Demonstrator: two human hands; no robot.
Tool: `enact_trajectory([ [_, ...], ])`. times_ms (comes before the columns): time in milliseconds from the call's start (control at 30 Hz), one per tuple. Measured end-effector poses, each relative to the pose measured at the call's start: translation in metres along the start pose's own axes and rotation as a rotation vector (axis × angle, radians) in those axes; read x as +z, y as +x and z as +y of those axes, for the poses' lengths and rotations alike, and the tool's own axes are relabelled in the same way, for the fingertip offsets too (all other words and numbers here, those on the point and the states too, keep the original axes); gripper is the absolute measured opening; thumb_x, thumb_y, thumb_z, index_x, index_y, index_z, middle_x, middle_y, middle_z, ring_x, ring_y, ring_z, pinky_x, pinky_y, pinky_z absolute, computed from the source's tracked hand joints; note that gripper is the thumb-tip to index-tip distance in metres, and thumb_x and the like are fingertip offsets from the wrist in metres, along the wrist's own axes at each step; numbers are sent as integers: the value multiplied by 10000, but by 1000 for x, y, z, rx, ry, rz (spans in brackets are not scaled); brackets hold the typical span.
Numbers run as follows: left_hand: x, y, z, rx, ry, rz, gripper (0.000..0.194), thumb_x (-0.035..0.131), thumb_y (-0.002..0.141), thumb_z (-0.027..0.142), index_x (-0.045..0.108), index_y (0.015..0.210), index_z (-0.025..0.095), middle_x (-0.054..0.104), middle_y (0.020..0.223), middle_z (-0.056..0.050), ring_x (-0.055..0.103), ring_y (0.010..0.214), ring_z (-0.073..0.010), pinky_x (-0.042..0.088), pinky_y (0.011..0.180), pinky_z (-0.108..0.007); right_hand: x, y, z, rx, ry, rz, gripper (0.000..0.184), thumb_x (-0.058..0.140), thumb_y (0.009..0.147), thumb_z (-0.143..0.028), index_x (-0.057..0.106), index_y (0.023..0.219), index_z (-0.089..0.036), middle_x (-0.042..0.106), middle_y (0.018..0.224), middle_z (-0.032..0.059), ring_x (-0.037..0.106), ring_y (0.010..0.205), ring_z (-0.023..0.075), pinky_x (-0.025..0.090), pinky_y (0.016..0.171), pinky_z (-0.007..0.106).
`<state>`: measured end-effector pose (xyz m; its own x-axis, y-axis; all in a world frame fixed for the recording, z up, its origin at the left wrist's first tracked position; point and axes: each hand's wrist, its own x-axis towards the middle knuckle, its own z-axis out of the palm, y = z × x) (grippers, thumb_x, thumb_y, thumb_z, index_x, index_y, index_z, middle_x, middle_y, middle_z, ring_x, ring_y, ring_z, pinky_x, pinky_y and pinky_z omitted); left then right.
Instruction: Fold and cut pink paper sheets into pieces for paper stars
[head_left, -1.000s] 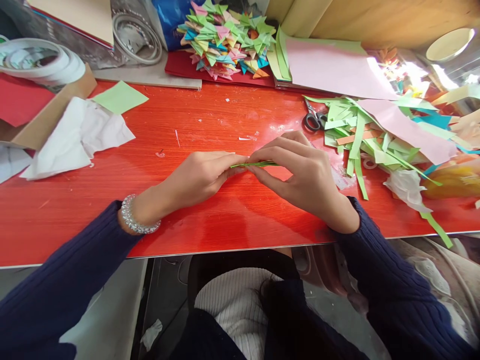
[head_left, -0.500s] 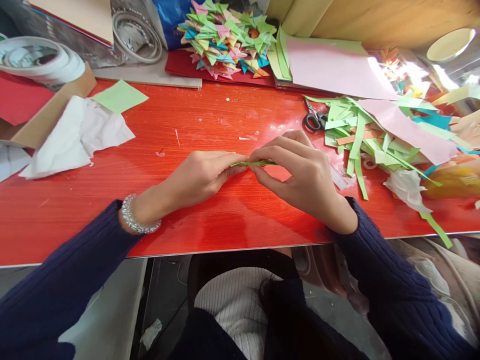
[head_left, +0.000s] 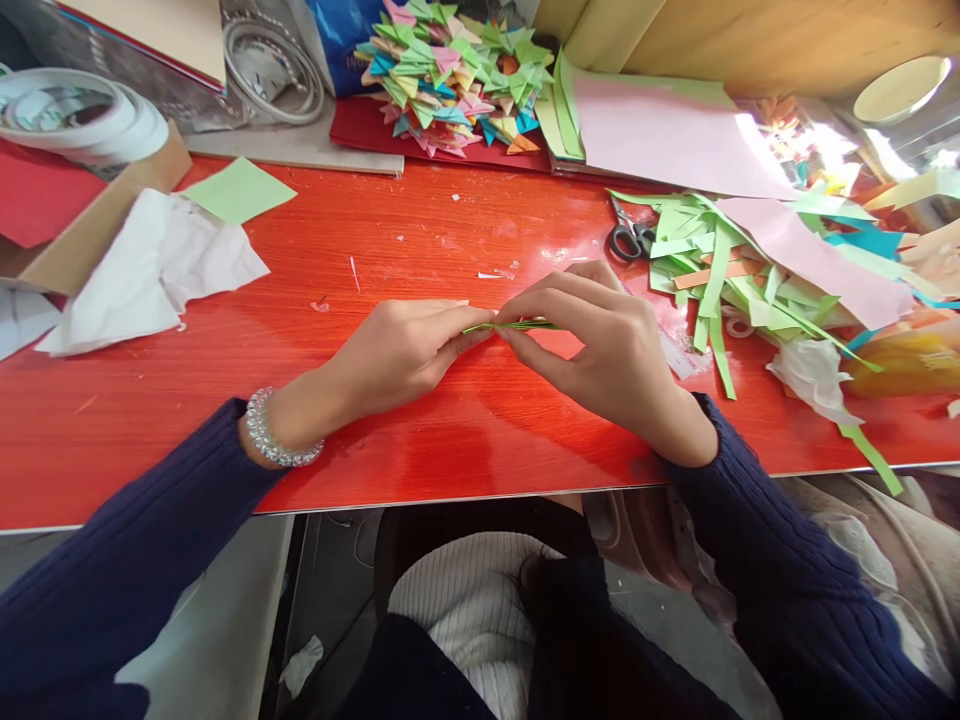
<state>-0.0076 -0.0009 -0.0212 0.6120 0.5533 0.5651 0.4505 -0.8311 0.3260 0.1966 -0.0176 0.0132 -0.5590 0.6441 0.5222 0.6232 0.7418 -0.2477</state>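
Observation:
Between my two hands is a thin piece of folded green paper, seen almost edge-on just above the red table. My left hand pinches its left end between thumb and fingers. The thumb and fingertips of my right hand close on it near the middle, with the hand arched over its right part. How the paper is folded cannot be made out from this angle. A clear coiled band circles my left wrist.
Black-handled scissors lie beside a heap of green paper strips at the right. Folded paper stars are piled at the back. A green paper square, crumpled tissue and tape rolls are at the left.

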Motion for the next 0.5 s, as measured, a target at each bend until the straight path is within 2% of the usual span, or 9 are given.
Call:
enact_trajectory([
  [200,-1,-2,-3,13,-23,-53,254,433,962,283,630,1089,184,730,990,-64,697,850,-157,534,708,-235,-4,0,3,-40,-3,-39,77,554,912,-220,626,896,-244,706,854,5,619,761,155,461,788,373],
  [500,1,-1,-1,9,-16,-43,253,430,967,302,634,1063,190,734,964,-53,696,827,-142,532,689,-222,3,0,3,-45,-70,-33,85,534,909,-214,599,863,-245,692,821,0,607,723,154,460,787,378],
])
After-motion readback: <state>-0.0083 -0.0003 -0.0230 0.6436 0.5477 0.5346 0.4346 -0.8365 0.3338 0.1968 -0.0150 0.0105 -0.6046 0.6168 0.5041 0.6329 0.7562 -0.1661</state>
